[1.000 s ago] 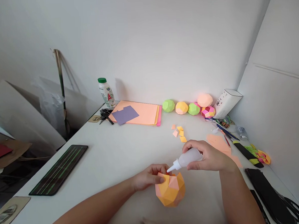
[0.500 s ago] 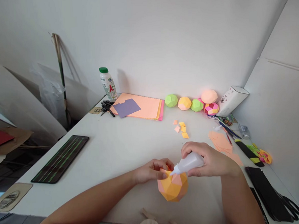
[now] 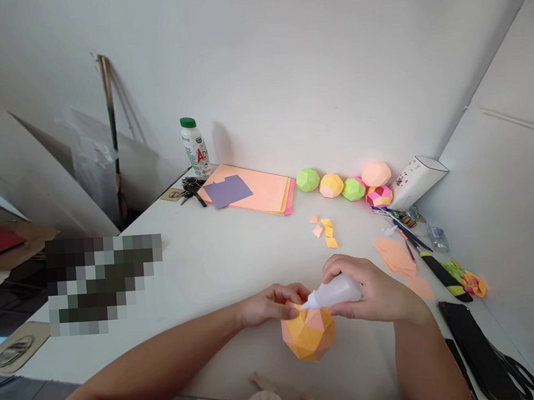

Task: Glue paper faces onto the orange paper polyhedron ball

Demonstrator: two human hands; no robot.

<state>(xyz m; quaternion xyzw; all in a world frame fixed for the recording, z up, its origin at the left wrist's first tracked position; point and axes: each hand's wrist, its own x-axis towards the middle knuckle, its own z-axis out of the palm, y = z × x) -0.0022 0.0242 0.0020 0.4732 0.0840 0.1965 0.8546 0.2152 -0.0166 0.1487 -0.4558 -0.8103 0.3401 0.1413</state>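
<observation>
An orange and peach faceted paper ball (image 3: 309,337) is near the front edge of the table. My left hand (image 3: 273,304) grips its upper left part, thumb on the outside and fingers behind. My right hand (image 3: 367,287) is closed round a white squeeze bottle (image 3: 335,291), tilted so that its nozzle points left and down at the top of the ball, close to my left thumb. Whether any glue comes out cannot be made out. Beyond the hands lie small orange paper pieces (image 3: 331,242) and small peach pieces (image 3: 318,231).
Finished paper balls (image 3: 332,185) line the wall beside a white box (image 3: 417,182). Paper sheets (image 3: 261,188), a purple piece (image 3: 228,191), keys and a green-capped bottle (image 3: 196,150) are at the back left. Peach scraps (image 3: 394,255), a cutter, a black case (image 3: 472,347) and scissors lie right.
The white bottle's nozzle has moved slightly left and up along the top of the ball, towards my left thumb. The dark object at the left is now pixelated.
</observation>
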